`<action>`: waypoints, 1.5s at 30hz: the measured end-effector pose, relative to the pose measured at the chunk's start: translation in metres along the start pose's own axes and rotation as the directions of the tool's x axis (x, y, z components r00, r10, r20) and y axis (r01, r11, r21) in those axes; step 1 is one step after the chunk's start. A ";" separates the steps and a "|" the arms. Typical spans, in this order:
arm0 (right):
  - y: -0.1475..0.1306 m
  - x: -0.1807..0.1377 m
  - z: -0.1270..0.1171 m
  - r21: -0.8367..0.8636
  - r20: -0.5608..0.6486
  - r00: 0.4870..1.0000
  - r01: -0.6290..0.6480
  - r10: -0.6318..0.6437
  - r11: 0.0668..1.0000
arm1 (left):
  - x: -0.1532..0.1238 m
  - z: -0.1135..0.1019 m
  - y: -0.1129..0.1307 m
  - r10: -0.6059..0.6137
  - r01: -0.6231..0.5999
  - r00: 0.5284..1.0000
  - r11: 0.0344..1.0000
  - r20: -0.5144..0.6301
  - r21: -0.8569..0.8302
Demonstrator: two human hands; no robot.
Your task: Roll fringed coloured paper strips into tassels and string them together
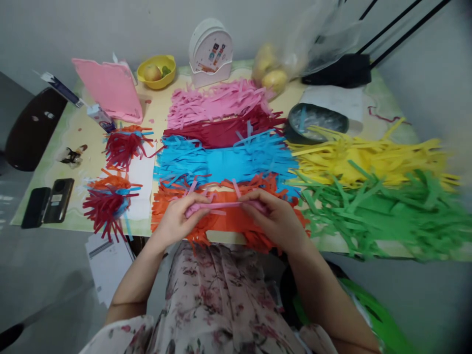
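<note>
My left hand (pixel 179 218) and my right hand (pixel 275 220) are both closed on the ends of a small bundle of pink paper strips (pixel 224 205), held level between them just above the orange fringed paper (pixel 230 221) at the table's near edge. Beyond it lie the blue fringed paper (pixel 224 164), the dark red fringed paper (pixel 221 132) and the pink fringed paper (pixel 217 101). To the right spread the yellow strips (pixel 372 157) and the green strips (pixel 383 211).
Two finished red-orange-blue pompoms (pixel 123 146) (pixel 106 204) lie at the left on white paper. Further left are a phone (pixel 36 207) and a small camera (pixel 61 198). At the back stand a pink folder (pixel 110 88), a yellow bowl (pixel 157 71), a white holder (pixel 211 51), a bag of fruit (pixel 275 73) and a dark dish (pixel 317 123).
</note>
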State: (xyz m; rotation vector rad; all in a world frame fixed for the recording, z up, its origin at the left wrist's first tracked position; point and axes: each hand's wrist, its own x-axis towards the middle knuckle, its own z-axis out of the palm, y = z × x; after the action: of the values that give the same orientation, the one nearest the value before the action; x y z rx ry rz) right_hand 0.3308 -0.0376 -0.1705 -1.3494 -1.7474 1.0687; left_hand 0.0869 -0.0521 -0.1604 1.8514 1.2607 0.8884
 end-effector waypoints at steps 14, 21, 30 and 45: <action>0.001 0.001 -0.004 0.498 0.132 0.987 -0.144 0.090 0.855 | 0.006 -0.006 0.004 0.067 -0.025 0.991 0.944 0.116 -0.330; 0.000 0.002 -0.001 0.449 0.095 0.994 -0.088 0.051 0.889 | 0.007 -0.022 0.000 0.098 -0.033 0.975 0.951 0.200 -0.308; -0.015 -0.002 0.001 0.097 0.155 0.982 0.089 -0.103 0.991 | 0.024 -0.012 0.013 -0.198 0.245 0.920 0.964 0.337 -0.102; -0.008 0.002 0.011 0.462 0.028 0.999 -0.046 0.037 0.886 | 0.013 -0.004 0.005 -0.222 0.299 0.954 0.753 0.202 -0.586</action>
State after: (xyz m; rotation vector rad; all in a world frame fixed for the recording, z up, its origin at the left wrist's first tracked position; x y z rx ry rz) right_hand 0.3177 -0.0392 -0.1675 -1.0775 -1.3570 1.4176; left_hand 0.0897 -0.0408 -0.1524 1.1560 0.9654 0.8802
